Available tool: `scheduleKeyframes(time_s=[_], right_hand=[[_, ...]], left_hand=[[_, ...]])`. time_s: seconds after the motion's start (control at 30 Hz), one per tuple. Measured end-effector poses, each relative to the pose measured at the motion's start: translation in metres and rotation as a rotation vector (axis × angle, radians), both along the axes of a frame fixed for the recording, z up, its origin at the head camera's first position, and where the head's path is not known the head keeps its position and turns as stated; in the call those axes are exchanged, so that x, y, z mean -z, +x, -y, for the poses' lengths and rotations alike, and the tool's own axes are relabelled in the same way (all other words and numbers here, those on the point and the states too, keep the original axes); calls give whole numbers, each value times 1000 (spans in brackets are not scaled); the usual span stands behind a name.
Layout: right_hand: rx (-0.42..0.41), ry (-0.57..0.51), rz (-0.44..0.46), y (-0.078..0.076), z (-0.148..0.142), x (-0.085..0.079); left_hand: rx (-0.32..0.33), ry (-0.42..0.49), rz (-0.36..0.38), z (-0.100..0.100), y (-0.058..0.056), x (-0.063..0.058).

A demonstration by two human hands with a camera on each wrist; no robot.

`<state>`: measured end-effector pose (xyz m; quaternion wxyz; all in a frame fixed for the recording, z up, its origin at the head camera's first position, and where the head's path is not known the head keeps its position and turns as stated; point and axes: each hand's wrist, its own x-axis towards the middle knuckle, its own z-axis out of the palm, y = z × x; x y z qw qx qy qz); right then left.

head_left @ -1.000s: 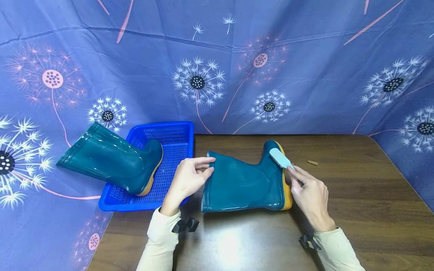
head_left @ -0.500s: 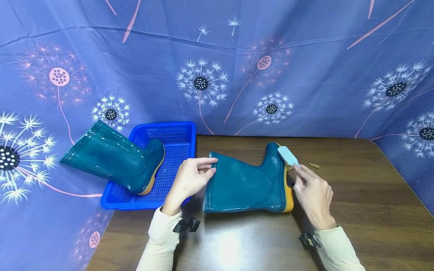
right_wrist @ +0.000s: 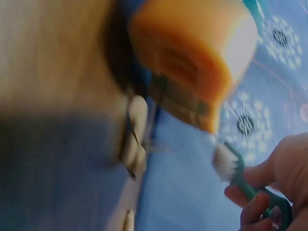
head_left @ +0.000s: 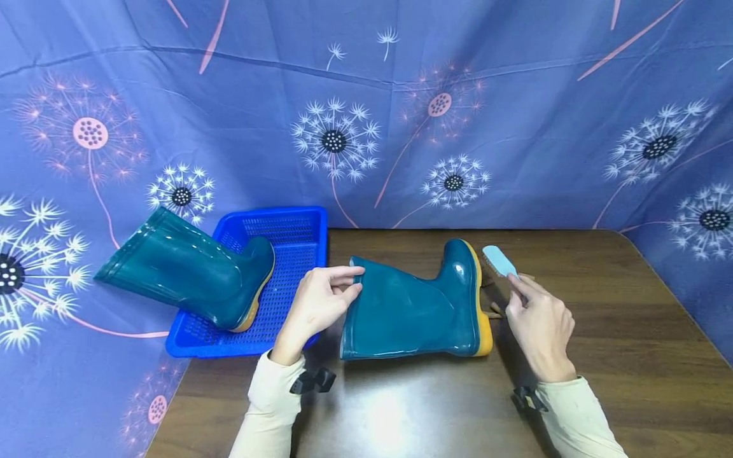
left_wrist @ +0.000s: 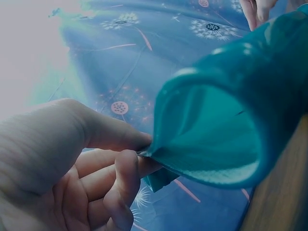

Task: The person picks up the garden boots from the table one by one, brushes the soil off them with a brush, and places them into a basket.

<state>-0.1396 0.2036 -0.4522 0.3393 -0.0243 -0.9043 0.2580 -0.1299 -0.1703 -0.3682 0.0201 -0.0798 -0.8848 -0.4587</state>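
Note:
A teal rubber boot (head_left: 409, 312) with a yellow sole lies on its side on the table, toe pointing to the back. My left hand (head_left: 321, 305) pinches the rim of its shaft between thumb and fingers; the left wrist view looks into the boot's opening (left_wrist: 216, 130). With my right hand (head_left: 541, 331) I grip a small pale-blue brush (head_left: 499, 260) by its handle. Its head is just right of the sole, apart from the boot. In the right wrist view, the white bristles (right_wrist: 225, 162) face the yellow sole (right_wrist: 192, 48).
A second teal boot (head_left: 189, 267) leans in a blue plastic basket (head_left: 229, 350) at the left, its shaft sticking out over the side. Small tan pieces (head_left: 495, 309) lie on the wooden table (head_left: 618, 343) by the sole. A blue dandelion-print cloth (head_left: 366, 83) hangs behind.
My right hand has moved the brush rightward, from the boot's toe past the sole's edge and off the boot. The left hand keeps its hold on the rim.

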Motion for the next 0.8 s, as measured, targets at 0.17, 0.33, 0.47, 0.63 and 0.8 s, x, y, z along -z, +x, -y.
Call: scheduleKeyframes(time_s=[0.17,0.33,0.47,0.63,0.8], right_hand=[[-114,17,-24,-1,-6,3],[-146,41,-10,-4,-14,9],[-26,-11,-17,-3,-30,6],[30,-49,4,1,-45,3],[54,-68,54,6,-53,5]], left_hand=[[-8,-9,-14,-1,-1,-1],[8,-1,-6,-3,0,0],[2,7,-12,-5,0,-1],[8,43,-32,-5,1,-4],[-23,156,-99,1,7,-9]])
